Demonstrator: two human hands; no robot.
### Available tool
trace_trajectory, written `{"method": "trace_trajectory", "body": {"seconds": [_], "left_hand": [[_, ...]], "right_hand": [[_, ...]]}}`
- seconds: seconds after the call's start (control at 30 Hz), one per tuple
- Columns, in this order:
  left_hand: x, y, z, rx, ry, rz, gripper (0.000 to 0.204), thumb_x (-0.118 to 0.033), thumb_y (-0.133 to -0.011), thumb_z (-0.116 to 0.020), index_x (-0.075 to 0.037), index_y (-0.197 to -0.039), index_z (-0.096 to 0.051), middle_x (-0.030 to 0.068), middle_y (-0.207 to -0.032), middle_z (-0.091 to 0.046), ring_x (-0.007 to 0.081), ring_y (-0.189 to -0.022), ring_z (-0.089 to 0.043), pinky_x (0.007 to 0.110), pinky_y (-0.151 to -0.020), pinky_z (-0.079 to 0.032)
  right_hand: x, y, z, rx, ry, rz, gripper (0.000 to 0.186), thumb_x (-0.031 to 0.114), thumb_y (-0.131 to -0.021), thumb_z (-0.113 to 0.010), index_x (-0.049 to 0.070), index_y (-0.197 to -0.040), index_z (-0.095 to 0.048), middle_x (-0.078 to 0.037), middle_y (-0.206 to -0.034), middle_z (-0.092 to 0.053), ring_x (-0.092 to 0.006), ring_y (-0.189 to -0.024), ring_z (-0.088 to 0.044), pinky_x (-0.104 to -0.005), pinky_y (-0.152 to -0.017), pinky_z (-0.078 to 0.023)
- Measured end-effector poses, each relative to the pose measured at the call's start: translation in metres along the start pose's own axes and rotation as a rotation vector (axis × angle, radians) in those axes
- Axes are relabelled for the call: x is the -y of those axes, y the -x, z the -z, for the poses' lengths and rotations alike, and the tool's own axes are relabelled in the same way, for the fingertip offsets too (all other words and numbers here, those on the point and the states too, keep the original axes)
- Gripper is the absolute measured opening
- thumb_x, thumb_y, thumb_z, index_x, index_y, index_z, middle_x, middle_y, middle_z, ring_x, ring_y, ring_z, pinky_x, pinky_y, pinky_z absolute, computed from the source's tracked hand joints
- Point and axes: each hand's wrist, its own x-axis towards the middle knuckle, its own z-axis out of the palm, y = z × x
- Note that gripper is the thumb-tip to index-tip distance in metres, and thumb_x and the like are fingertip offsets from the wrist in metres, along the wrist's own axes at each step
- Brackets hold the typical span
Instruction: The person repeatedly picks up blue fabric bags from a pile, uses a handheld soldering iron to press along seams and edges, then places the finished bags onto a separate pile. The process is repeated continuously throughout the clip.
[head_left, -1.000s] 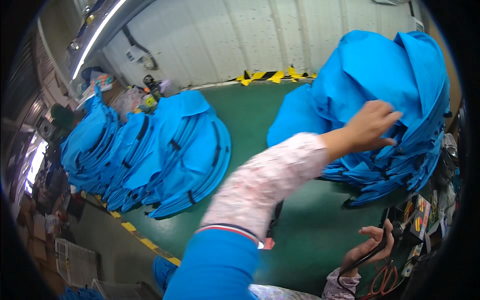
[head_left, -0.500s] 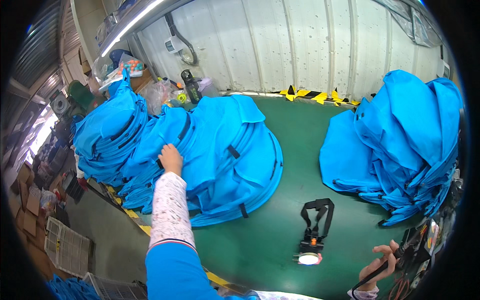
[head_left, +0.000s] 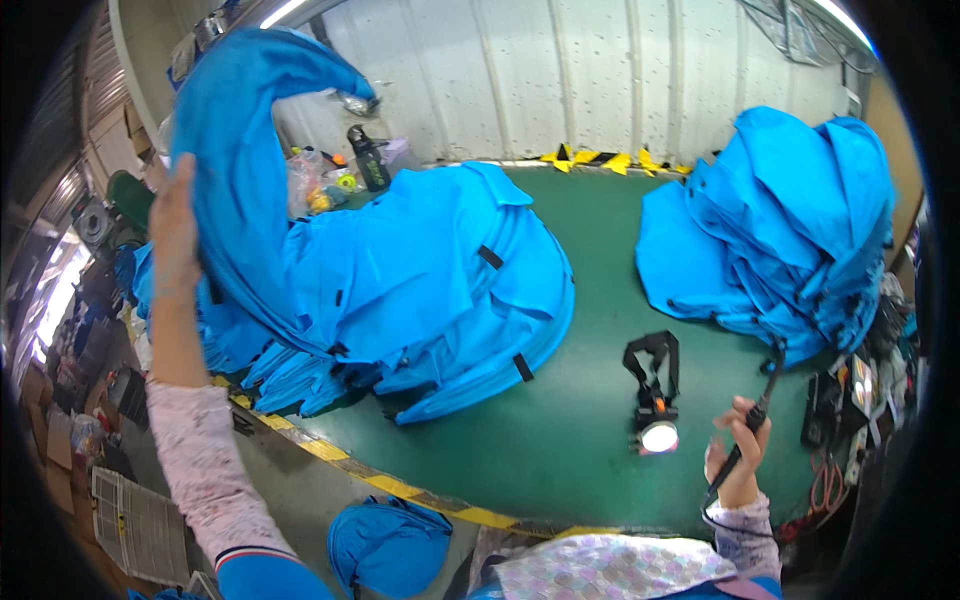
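Observation:
On the left, my left hand (head_left: 175, 225) is raised at the outer edge of a blue fabric piece (head_left: 232, 130), which arches up off the pile. The hand is smeared by motion, but it appears closed on the edge. Beneath and beside it lies a spread pile of blue fabric pieces (head_left: 420, 265) with short black tabs. At the lower right, my right hand (head_left: 738, 460) grips a black pen-shaped tool, seemingly a soldering iron (head_left: 757, 413), with its thin tip upward and a cord trailing below. A lit headlamp (head_left: 658, 425) with a black strap lies left of that hand.
Another heap of blue fabric (head_left: 780, 230) stands at the right of the green table (head_left: 600, 330). A dark bottle (head_left: 368, 160) and plastic bags are near the wall. Yellow-black tape (head_left: 330, 450) marks the near edge. A blue bundle (head_left: 388, 545) is below it, and red-handled scissors (head_left: 826, 485) lie far right.
My left hand has moved left and up from the pile, and a blue fabric piece now arches up beside it. My right hand has moved up and left with the tool. The view has shifted.

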Motion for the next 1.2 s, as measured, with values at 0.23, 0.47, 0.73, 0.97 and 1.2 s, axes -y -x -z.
{"method": "trace_trajectory", "body": {"seconds": [0.23, 0.47, 0.73, 0.97, 1.2], "left_hand": [[-0.063, 0.164, -0.099, 0.138, 0.645, 0.431, 0.071, -0.054, -0.094, -0.059, 0.004, -0.135, -0.053, 0.0173, -0.125, -0.064, 0.0242, -0.103, -0.067, 0.034, -0.086, -0.057], [-0.067, 0.307, -0.215, 0.297, 0.509, 0.337, 0.046, -0.037, -0.094, -0.068, 0.0, -0.117, -0.056, 0.0073, -0.089, -0.063, 0.0176, -0.077, -0.06, 0.032, -0.073, -0.051], [-0.04, 0.377, -0.205, 0.044, -0.125, -0.615, 0.06, -0.023, -0.071, -0.087, 0.004, -0.114, -0.054, 0.0183, -0.106, -0.057, 0.0335, -0.1, -0.053, 0.039, -0.091, -0.043], [0.001, 0.458, -0.183, 1.225, 0.373, 0.438, 0.028, -0.027, -0.083, -0.08, -0.001, -0.09, -0.069, 0.0143, -0.105, -0.068, 0.0205, -0.09, -0.063, 0.034, -0.082, -0.049], [0.005, 0.495, -0.237, 1.026, 0.848, 0.478, 0.054, -0.009, -0.08, -0.078, -0.004, -0.128, -0.055, 0.0067, -0.117, -0.065, 0.0191, -0.11, -0.061, 0.037, -0.092, -0.049]], "right_hand": [[0.051, -0.051, -0.003, -0.168, -0.164, -0.01, 0.05, 0.009, -0.097, -0.055, 0.007, -0.14, -0.029, -0.027, -0.129, -0.049, -0.0231, -0.089, -0.066, -0.0443, -0.087, -0.051], [0.092, -0.106, -0.063, -0.14, -0.607, -0.018, 0.076, 0.002, -0.083, -0.075, 0.008, -0.141, -0.027, -0.028, -0.142, -0.042, -0.0311, -0.117, -0.059, -0.0412, -0.094, -0.052], [0.029, -0.062, -0.07, -0.332, -0.233, -0.218, 0.054, -0.001, -0.088, -0.064, 0.006, -0.134, -0.037, -0.021, -0.138, -0.05, -0.0251, -0.113, -0.052, -0.0342, -0.092, -0.041], [0.02, -0.06, -0.053, -0.392, -0.252, -0.081, 0.054, 0.004, -0.093, -0.061, 0.011, -0.137, -0.03, -0.025, -0.143, -0.041, -0.024, -0.122, -0.049, -0.0324, -0.091, -0.047], [0.006, -0.049, -0.044, -0.395, -0.259, -0.102, 0.052, 0.006, -0.095, -0.06, 0.011, -0.136, -0.028, -0.027, -0.145, -0.039, -0.0282, -0.122, -0.054, -0.0376, -0.093, -0.052]]}}
